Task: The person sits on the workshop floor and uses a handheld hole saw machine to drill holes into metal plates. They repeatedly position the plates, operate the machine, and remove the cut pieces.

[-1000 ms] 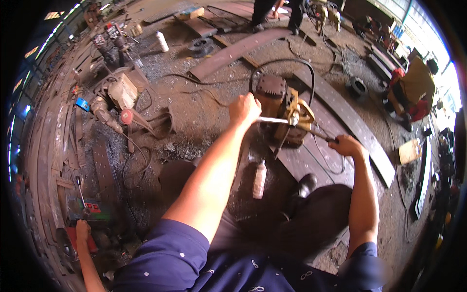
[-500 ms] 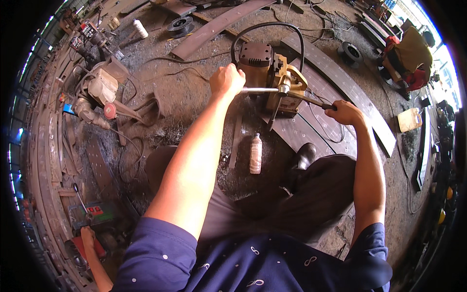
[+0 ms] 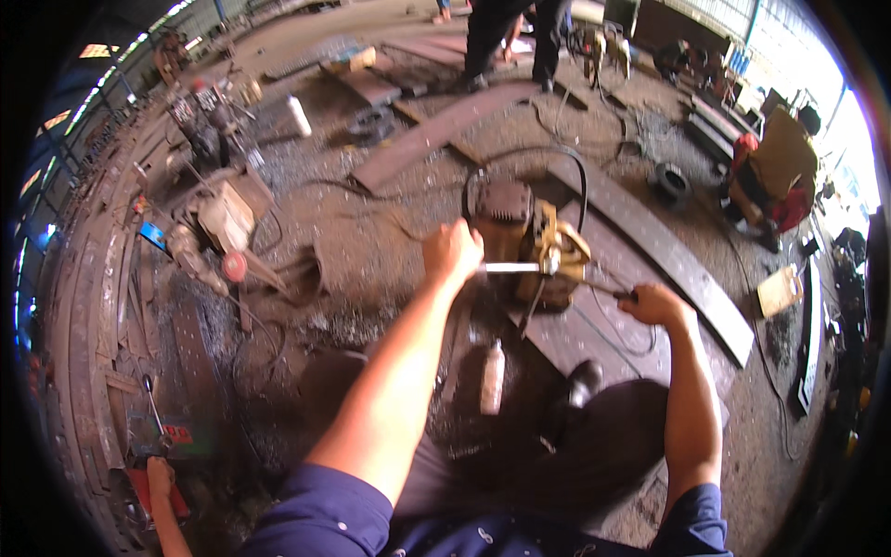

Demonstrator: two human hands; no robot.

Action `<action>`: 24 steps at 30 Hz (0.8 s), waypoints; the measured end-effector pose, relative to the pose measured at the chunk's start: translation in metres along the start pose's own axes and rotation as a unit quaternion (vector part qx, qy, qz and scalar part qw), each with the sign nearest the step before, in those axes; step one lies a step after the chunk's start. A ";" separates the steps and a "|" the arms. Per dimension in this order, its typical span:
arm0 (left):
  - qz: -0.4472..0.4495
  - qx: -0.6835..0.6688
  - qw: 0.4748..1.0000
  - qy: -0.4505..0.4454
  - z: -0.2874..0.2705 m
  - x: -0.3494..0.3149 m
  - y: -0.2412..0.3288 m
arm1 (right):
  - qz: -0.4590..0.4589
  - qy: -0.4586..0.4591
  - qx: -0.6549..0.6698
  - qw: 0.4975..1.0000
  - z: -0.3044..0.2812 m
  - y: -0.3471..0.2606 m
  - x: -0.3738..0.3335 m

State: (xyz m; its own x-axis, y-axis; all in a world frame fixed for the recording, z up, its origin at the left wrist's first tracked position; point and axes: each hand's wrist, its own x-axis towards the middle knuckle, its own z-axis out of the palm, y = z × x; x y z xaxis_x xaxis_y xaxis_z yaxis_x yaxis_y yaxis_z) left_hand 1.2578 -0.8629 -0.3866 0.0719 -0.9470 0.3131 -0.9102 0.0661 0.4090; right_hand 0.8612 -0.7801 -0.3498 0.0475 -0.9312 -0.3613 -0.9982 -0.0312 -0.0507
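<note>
Dusty workshop floor (image 3: 367,237), drilling machine (image 3: 536,237) mid-scene at left edge of steel plate (image 3: 571,339), left hand (image 3: 454,252) and right hand (image 3: 655,306) with fingers clamped on opposite handle bars (image 3: 510,267); uneven pressure could slip a grip.

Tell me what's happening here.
A person grips a machine's crank bars with both hands: the left hand on the silver bar, the right hand on the dark bar. Both bars meet at the front of the yellow-brown machine, which appears to stand on a dark metal plate. A bottle is on the ground nearer the person. At lower left, another person's hand is at a red object.
</note>
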 end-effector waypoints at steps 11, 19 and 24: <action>-0.025 -0.002 0.998 -0.062 -0.010 0.000 0.009 | 0.070 -0.032 0.021 0.997 -0.025 -0.020 -0.026; -0.035 -0.005 0.997 -0.068 -0.008 0.000 0.009 | 0.074 -0.026 0.033 0.996 -0.026 -0.021 -0.028; -0.043 -0.014 0.997 -0.061 -0.007 -0.001 0.009 | 0.081 -0.029 0.028 0.996 -0.029 -0.025 -0.031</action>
State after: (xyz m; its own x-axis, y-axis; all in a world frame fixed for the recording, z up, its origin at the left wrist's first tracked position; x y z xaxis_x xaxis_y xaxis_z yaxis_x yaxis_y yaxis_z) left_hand 1.2524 -0.8587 -0.3776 0.0971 -0.9805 0.1707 -0.8910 -0.0093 0.4538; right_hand 0.8840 -0.7611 -0.3105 -0.1108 -0.8995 -0.4226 -0.9895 0.1395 -0.0375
